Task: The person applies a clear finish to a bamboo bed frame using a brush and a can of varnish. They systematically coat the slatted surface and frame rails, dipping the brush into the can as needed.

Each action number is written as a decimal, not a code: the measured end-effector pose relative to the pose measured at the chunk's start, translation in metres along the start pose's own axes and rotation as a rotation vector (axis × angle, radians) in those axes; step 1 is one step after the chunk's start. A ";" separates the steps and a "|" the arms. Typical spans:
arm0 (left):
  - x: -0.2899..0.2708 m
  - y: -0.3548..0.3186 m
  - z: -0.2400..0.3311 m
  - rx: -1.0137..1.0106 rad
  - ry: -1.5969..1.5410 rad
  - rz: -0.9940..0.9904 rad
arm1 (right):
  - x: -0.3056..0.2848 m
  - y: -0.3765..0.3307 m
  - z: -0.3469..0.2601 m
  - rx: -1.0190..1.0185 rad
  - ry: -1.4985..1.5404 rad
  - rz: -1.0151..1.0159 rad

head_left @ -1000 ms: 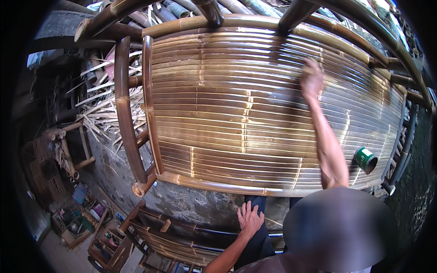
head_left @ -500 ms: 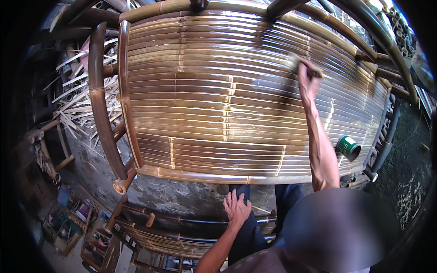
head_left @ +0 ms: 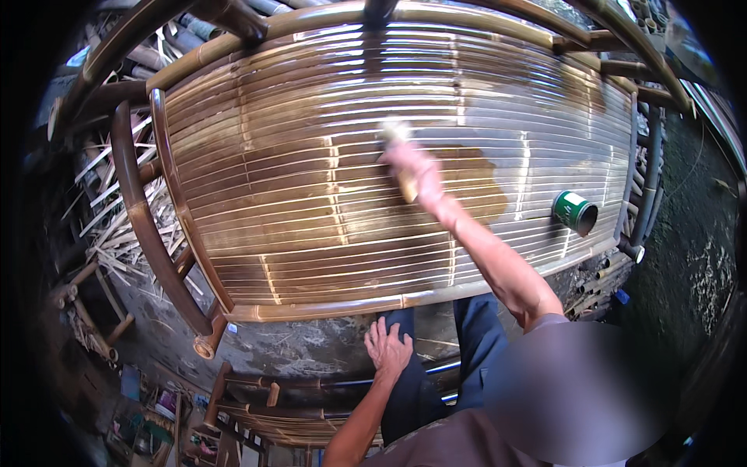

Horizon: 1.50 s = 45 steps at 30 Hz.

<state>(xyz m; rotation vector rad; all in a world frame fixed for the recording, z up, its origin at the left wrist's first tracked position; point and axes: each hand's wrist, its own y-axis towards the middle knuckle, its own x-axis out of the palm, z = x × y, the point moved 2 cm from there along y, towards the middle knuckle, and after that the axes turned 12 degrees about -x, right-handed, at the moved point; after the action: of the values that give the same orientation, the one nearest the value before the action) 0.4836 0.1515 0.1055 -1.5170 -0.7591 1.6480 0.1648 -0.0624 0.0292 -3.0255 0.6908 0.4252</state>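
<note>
My right hand (head_left: 414, 165) is closed around a paint brush, its pale bristles (head_left: 395, 128) against the slatted bamboo seat (head_left: 288, 179) near the middle. Both brush and hand are smeared by motion. Shiny brown slats run crosswise in front of me, with a darker glossy patch beside my right wrist. A green can (head_left: 570, 208) stands open on the slats, right of my forearm; its contents cannot be made out. My left hand (head_left: 388, 348) lies on my left thigh, fingers spread and holding nothing, below the seat's front rail (head_left: 342, 309).
Thick bamboo poles frame the seat at the left (head_left: 140, 204) and along the back (head_left: 311, 19). Pale bamboo strips (head_left: 128, 229) lie heaped beyond the left end. Another bamboo piece (head_left: 303, 412) stands low behind me. Cut poles (head_left: 603, 284) lie on the floor at the right.
My right hand has swept the brush leftward and slightly nearer across the slats. The view has shifted, so the seat and can appear displaced. My left hand still rests on my thigh.
</note>
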 end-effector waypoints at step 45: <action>0.023 -0.011 0.090 0.157 0.519 0.071 | -0.404 -0.243 -0.007 0.510 -0.456 0.485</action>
<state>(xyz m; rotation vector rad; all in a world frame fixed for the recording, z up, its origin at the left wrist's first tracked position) 0.3959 0.1826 0.1130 -1.7642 -0.2907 1.2408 -0.0791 0.3276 0.1303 -2.1643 1.2501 0.7697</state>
